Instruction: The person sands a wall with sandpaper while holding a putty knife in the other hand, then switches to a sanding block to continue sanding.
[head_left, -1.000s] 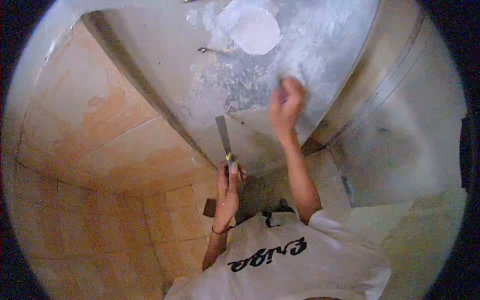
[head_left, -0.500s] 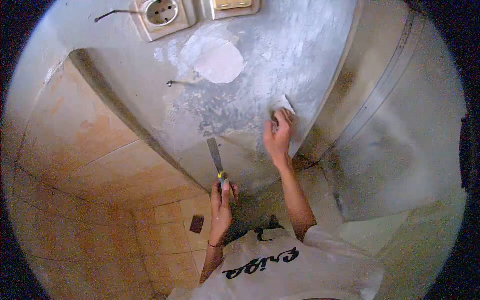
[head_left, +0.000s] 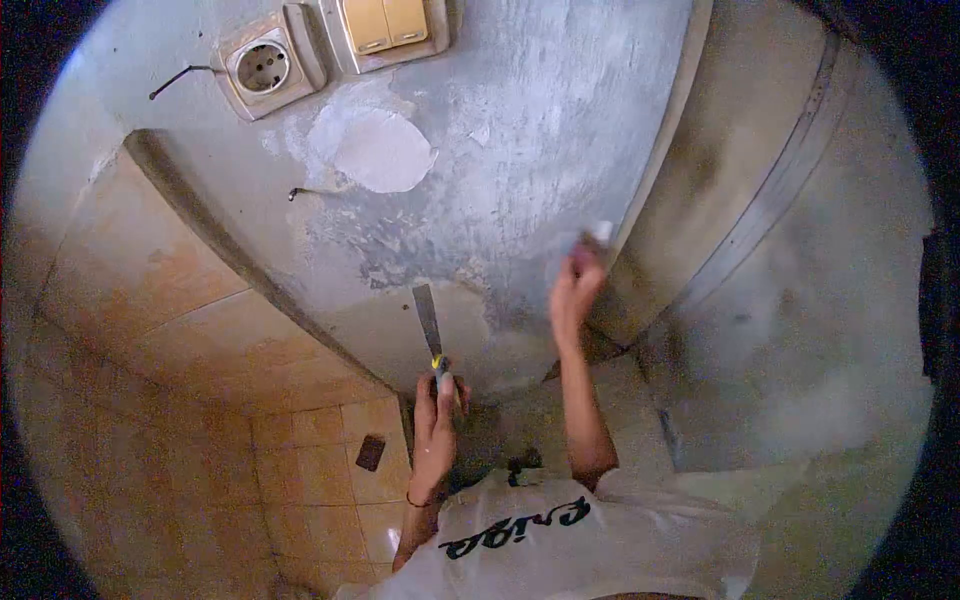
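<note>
My left hand (head_left: 434, 430) is closed around the grey and yellow handle of a putty knife (head_left: 428, 318), whose blade points up in front of the lower wall. Higher and to the right, my right hand (head_left: 575, 295) pinches a small folded piece of sandpaper (head_left: 592, 243), white on one side and reddish brown on the other. It is blurred, close to the wall's right edge. The grey wall (head_left: 540, 130) has scraped, patchy paint and a round, pale filled patch (head_left: 385, 152).
A wall socket (head_left: 262, 68) and a double light switch (head_left: 385, 22) sit at the top. Two bits of wire stick out near them, one below the socket (head_left: 295, 192). A door frame (head_left: 735, 235) runs along the right. A brown rectangular piece (head_left: 371, 452) lies on the tiled floor.
My right hand has moved slightly right and down with the sandpaper, which shows its brown side now. The view has shifted, so the socket and switch appear lower and further left.
</note>
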